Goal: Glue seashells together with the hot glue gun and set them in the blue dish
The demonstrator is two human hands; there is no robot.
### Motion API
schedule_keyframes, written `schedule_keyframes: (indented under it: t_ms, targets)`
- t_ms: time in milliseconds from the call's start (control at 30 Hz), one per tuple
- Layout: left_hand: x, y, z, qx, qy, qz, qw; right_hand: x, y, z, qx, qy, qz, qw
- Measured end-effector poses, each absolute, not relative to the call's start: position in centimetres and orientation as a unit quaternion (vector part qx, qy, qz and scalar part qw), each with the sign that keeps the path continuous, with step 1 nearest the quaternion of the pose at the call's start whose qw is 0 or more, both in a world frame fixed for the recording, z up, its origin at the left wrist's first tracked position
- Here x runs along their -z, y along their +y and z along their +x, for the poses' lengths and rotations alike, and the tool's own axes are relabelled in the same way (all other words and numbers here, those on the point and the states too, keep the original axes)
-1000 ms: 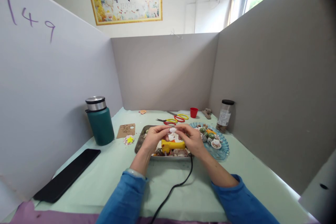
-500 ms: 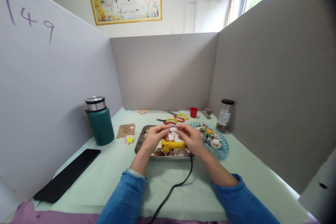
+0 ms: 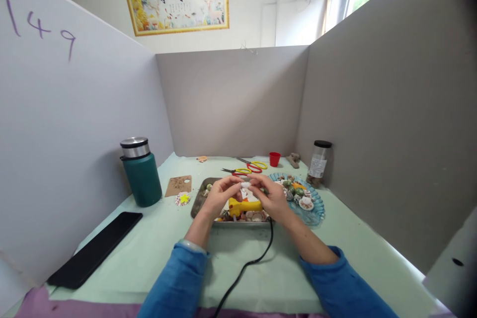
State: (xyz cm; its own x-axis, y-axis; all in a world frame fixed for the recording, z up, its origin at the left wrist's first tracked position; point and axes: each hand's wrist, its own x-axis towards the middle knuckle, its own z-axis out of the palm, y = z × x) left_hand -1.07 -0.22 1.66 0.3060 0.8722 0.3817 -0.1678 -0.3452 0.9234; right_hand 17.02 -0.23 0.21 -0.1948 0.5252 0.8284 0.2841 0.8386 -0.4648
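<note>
Head view, left hand [image 3: 219, 194] and right hand [image 3: 270, 198] together, both sets of fingertips pinched on white shell [image 3: 245, 185] just above metal tray [image 3: 197, 201], seemingly to stay clear of yellow glue gun [image 3: 244, 205] lying beneath, blue dish [image 3: 316, 211] of shells handy at right.

You've two hands [image 3: 220, 197] [image 3: 275, 199], one white shell [image 3: 245, 185], one glue gun [image 3: 244, 205], one tray [image 3: 197, 201], one plate [image 3: 317, 212], two scissors [image 3: 256, 166] [image 3: 240, 172], one flask [image 3: 140, 174], one jar [image 3: 318, 163].

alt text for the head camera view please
A person's left hand and right hand pinch a small white piece above a metal tray holding a yellow glue gun. A blue dish of shells sits right of it, a green flask left.
</note>
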Motion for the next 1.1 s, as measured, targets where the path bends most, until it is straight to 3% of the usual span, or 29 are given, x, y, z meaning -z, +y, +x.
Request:
schedule_keyframes:
  t_ms: [1100]
  targets:
    - [-1.47, 0.13, -1.24, -0.523, 0.280, 0.651, 0.474, 0.07, -0.31, 16.87, -0.070, -0.784, -0.261, 0.559]
